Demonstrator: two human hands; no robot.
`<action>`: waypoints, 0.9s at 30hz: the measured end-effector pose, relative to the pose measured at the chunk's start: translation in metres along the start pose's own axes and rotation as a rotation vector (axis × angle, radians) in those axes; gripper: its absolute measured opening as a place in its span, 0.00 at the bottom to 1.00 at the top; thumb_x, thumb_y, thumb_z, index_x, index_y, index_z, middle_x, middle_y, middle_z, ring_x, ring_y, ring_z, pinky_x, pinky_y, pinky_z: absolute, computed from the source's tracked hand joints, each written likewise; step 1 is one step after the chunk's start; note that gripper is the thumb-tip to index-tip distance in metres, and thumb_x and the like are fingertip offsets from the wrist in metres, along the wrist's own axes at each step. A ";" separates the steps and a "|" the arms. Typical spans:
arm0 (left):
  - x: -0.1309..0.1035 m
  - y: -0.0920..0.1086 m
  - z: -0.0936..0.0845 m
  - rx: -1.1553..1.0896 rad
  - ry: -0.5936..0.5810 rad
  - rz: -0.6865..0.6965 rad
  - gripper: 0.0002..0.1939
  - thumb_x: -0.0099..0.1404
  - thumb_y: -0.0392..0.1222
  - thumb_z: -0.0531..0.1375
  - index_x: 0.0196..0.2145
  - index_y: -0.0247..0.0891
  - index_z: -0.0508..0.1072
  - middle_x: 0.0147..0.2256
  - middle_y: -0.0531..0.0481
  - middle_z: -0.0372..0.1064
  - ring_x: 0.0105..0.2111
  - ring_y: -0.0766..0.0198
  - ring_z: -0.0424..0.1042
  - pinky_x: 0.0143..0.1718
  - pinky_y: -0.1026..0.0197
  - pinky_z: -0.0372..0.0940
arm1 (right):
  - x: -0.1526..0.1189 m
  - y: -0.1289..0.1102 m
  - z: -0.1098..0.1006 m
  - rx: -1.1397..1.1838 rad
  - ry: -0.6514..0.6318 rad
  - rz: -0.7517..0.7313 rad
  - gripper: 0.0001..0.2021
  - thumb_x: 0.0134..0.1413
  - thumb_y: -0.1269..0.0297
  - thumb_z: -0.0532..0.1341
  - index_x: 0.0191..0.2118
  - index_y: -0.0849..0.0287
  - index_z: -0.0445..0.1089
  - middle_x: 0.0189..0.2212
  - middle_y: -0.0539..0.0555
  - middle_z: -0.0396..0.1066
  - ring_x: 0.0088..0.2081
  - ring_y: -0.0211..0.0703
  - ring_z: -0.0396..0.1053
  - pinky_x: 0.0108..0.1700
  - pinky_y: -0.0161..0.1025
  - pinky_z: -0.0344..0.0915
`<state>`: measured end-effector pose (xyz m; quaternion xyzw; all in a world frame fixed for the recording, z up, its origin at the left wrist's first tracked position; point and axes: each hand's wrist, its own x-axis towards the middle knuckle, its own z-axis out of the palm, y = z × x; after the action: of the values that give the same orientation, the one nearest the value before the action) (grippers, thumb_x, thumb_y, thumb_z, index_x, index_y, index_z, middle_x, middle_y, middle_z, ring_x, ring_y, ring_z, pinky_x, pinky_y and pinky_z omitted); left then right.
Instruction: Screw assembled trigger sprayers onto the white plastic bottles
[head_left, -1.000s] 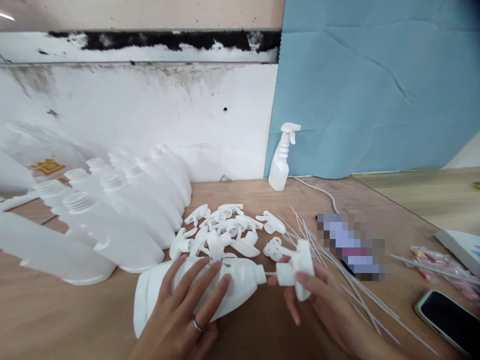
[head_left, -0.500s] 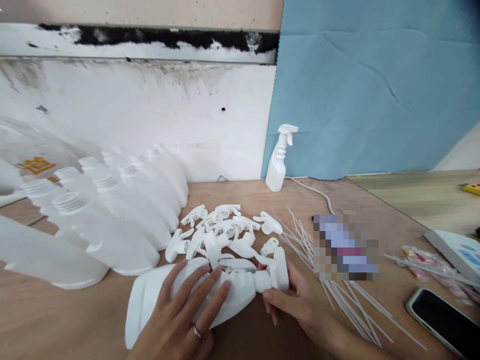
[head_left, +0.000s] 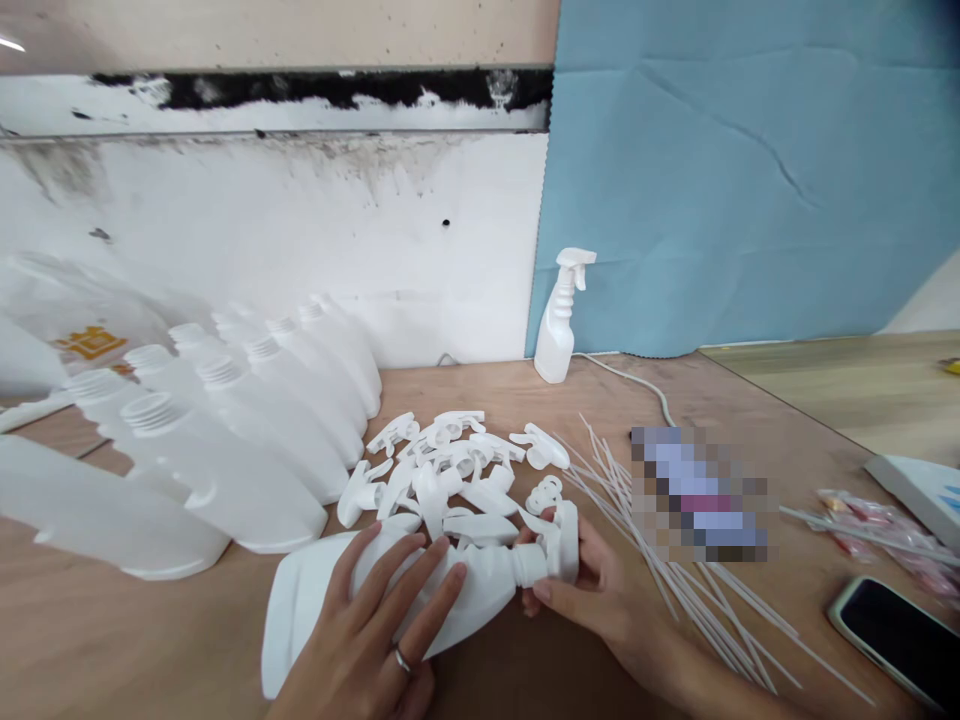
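Note:
A white bottle (head_left: 480,590) lies on its side on the wooden table, its neck pointing right. My left hand (head_left: 382,630), with a ring on one finger, rests over the bottle's body, fingers spread and wrapped across it. At the neck, my right hand (head_left: 592,590) grips a white spray head (head_left: 562,545) between thumb and fingers. The head is at the bottle's mouth; whether it is threaded on cannot be seen. Just behind the bottle is a pile of loose white spray heads (head_left: 457,455). Small white rings (head_left: 544,494) lie beside the right fingertips.
Open white bottles (head_left: 255,450) stand at left. An assembled spray bottle (head_left: 555,335) stands near the wall. Thin white tubes (head_left: 675,580), a pixelated item (head_left: 701,495), a phone (head_left: 900,640) and small plastic packets (head_left: 885,535) lie at right.
The view has shifted slightly. Both hands keep their places on the bottle and spray head; the right fingers have curled a little around the head.

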<state>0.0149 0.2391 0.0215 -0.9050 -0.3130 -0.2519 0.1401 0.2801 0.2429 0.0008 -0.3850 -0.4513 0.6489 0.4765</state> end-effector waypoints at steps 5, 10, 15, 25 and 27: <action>0.000 -0.001 0.001 -0.007 0.021 0.046 0.32 0.60 0.31 0.58 0.63 0.34 0.65 0.60 0.40 0.65 0.61 0.45 0.60 0.66 0.33 0.43 | -0.001 -0.002 0.003 -0.087 -0.013 -0.026 0.28 0.50 0.55 0.71 0.52 0.55 0.59 0.42 0.54 0.71 0.33 0.42 0.70 0.38 0.43 0.71; -0.002 -0.001 0.000 -0.035 0.031 0.044 0.32 0.60 0.29 0.58 0.63 0.33 0.65 0.61 0.39 0.64 0.61 0.44 0.60 0.64 0.31 0.44 | -0.003 -0.005 0.005 -0.153 -0.015 -0.005 0.24 0.58 0.46 0.64 0.50 0.57 0.59 0.29 0.48 0.67 0.26 0.37 0.64 0.32 0.37 0.66; -0.003 -0.001 0.003 -0.042 0.021 0.045 0.31 0.61 0.29 0.57 0.62 0.33 0.66 0.60 0.39 0.65 0.60 0.45 0.60 0.64 0.31 0.43 | -0.006 0.000 0.001 -0.182 -0.019 0.011 0.27 0.55 0.50 0.68 0.54 0.55 0.57 0.41 0.53 0.71 0.36 0.40 0.69 0.39 0.37 0.67; -0.004 0.001 0.004 -0.076 0.049 0.037 0.31 0.61 0.31 0.58 0.62 0.34 0.66 0.61 0.41 0.65 0.60 0.46 0.61 0.64 0.33 0.44 | -0.004 -0.002 0.003 -0.221 -0.031 0.024 0.23 0.61 0.47 0.62 0.50 0.57 0.57 0.27 0.47 0.68 0.27 0.37 0.64 0.34 0.37 0.64; -0.005 0.001 0.004 -0.073 0.051 0.035 0.31 0.61 0.32 0.58 0.62 0.34 0.66 0.61 0.41 0.65 0.59 0.46 0.61 0.64 0.33 0.44 | -0.004 -0.002 0.004 -0.214 -0.039 -0.001 0.23 0.60 0.47 0.62 0.50 0.57 0.57 0.31 0.49 0.70 0.30 0.39 0.66 0.36 0.37 0.65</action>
<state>0.0141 0.2375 0.0154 -0.9081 -0.2841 -0.2836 0.1194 0.2778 0.2383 0.0045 -0.4207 -0.5275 0.6040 0.4242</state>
